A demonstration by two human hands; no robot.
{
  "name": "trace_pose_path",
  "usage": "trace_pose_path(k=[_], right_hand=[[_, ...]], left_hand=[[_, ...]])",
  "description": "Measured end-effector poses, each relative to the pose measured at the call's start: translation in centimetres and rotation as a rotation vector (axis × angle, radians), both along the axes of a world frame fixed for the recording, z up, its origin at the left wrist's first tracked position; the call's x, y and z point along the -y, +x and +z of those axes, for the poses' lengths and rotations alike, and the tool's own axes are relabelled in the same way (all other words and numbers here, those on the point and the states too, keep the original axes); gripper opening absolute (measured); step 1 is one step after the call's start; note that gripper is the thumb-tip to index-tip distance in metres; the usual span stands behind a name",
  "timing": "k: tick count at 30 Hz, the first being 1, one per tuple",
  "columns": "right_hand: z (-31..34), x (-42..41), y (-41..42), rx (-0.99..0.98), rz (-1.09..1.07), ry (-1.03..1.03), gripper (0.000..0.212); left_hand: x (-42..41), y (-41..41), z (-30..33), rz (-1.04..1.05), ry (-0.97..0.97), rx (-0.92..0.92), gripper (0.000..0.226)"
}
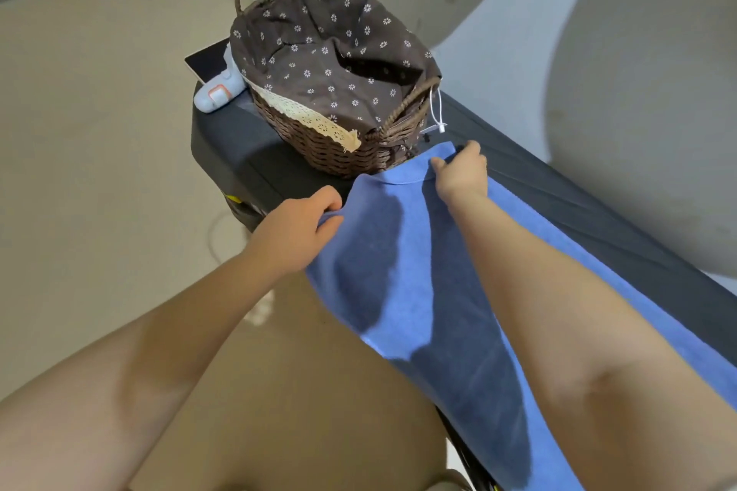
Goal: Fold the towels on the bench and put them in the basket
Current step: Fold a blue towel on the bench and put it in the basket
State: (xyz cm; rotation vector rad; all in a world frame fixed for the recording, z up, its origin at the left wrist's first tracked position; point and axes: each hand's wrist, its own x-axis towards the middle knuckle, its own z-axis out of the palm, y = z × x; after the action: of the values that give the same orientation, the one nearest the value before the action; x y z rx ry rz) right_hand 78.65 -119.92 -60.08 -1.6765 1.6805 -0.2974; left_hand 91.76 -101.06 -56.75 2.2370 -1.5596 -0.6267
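Count: 1 blue towel, 1 wicker basket with 2 handles, 1 dark desk, 2 hands: left, right. Behind the basket: 1 white gadget, 1 tablet.

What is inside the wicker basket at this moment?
The wicker basket shows only its brown flowered lining, with no towel visible in it. The lining's folds may hide part of the bottom. The blue towel lies on the bench, held by both hands.
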Motion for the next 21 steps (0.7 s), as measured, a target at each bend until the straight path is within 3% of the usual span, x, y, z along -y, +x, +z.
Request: trace_pose_path(k=[6,8,13,17,21], right_hand=[[0.1,1.5,-0.9,0.01,-0.002,-0.068,0.013],[1.2,2.2,-2.0,0.128,-0.098,-0.073,0.01],[7.0,4.8,-3.3,0.523,-0.424,0.073,0.029],[12.1,6.2,-1.4,0.938,-0.475,0.174,0.018],[16.6,6.6,-0.7,1.093,-0.403,0.199,0.011]], left_hand=[[0.1,0.3,-0.1,-0.049,0.026,-0.129,0.009],[0.3,0.3,0.7,-0.086,-0.024,-0.156,0.011],[2.5,0.4,5.0,-0.124,-0.263,-0.142,0.004],[4.7,0.8,9.2,-0.098,-0.357,-0.17,0.006],[5.7,1.9,12.0,-0.034,-0.431,-0.331,0.005]])
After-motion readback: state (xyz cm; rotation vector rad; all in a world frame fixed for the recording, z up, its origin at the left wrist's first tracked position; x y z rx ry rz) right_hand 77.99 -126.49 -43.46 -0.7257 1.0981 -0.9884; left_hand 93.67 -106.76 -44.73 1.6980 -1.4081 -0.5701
